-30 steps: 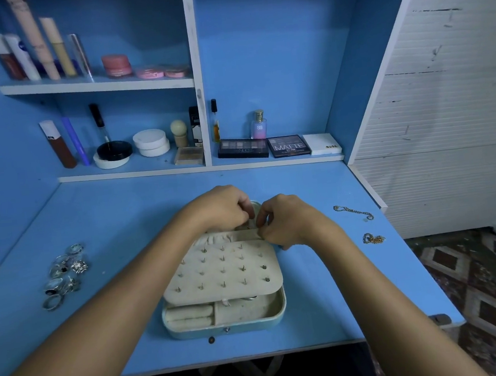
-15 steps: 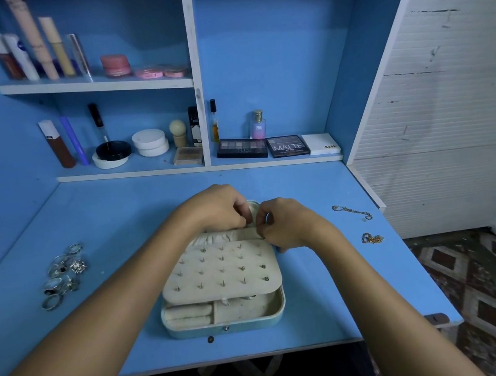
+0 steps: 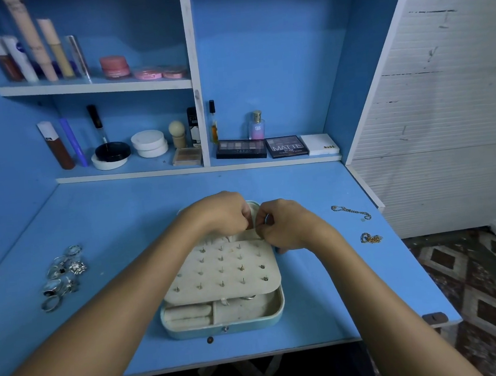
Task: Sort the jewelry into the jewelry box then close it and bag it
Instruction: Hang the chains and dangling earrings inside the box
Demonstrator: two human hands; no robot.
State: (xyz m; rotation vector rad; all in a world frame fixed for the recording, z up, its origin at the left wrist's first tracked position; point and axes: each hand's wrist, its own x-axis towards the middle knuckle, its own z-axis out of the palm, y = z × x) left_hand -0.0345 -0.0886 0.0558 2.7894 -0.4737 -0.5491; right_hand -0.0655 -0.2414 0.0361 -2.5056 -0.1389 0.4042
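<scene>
Jewelry box (image 3: 223, 320) sits open at the near table (image 3: 123, 224) edge, earring panel (image 3: 221, 272) tilted over its trays. Both hands stay bunched at the panel's far edge, barely shifted over the last second. Left hand (image 3: 222, 214) and right hand (image 3: 286, 223) have fingers curled, apparently pinching something tiny; cannot tell what. Rings (image 3: 61, 275) left and chains (image 3: 350, 212) right remain unsorted. Sorting likely far from done.

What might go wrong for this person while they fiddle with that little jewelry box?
Both hands, left hand and right hand, pinch something too small to identify over the jewelry box; it could drop and get lost. The forearms could catch the raised earring panel. The gold chain near the desk's right edge could get knocked off.
</scene>
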